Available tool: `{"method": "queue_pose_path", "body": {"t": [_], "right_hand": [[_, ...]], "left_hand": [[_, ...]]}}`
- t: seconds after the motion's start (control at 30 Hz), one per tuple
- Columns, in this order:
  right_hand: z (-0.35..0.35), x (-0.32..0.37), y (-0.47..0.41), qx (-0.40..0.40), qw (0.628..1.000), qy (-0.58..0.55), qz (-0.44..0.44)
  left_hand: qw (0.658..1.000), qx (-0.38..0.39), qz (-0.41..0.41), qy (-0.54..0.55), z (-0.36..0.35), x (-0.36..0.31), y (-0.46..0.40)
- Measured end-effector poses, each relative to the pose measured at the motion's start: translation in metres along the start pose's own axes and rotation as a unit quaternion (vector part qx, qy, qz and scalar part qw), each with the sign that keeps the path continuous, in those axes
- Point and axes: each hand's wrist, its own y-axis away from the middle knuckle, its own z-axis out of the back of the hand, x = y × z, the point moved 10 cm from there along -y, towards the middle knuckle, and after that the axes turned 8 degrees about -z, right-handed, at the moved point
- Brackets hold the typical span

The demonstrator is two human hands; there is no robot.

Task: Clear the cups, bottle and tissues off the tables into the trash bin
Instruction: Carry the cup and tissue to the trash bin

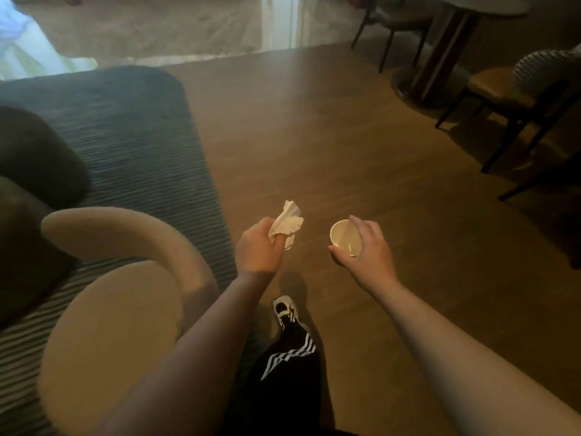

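Over bare wood floor [314, 136], the left hand [256, 248] clutches crumpled tissue [286, 222], the right hand [366, 247] grips a paper cup [343, 236]; no trash bin visible, so both await dumping.

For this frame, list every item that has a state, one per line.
left hand: closed on the tissue
tissue: crumpled, held above the floor
right hand: gripping the cup from its side
cup: held roughly upright, mouth open, looks empty
trash bin: not in view
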Motion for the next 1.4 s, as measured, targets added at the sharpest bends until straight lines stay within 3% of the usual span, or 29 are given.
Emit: {"method": "queue_pose_path", "body": {"t": [0.17, 0.43, 0.97, 1.4], "right_hand": [[-0.046, 0.058, -0.167, 0.051, 0.998, 0.014, 0.034], [-0.099, 0.178, -0.383, 0.089, 0.992, -0.006, 0.085], [-0.349, 0.448, -0.78, 0.219, 0.947, -0.017, 0.234], [-0.437, 0.626, -0.984, 0.231, 0.935, -0.038, 0.267]], "left_hand": [[0.999, -0.043, 0.011, -0.004, -0.001, 0.036, -0.156], [0.991, -0.082, 0.101, -0.012, 0.046, 0.104, -0.35], [0.948, -0.193, 0.245, -0.058, 0.154, 0.315, -0.721], [0.932, -0.229, 0.278, -0.041, 0.242, 0.416, -0.943]]}}
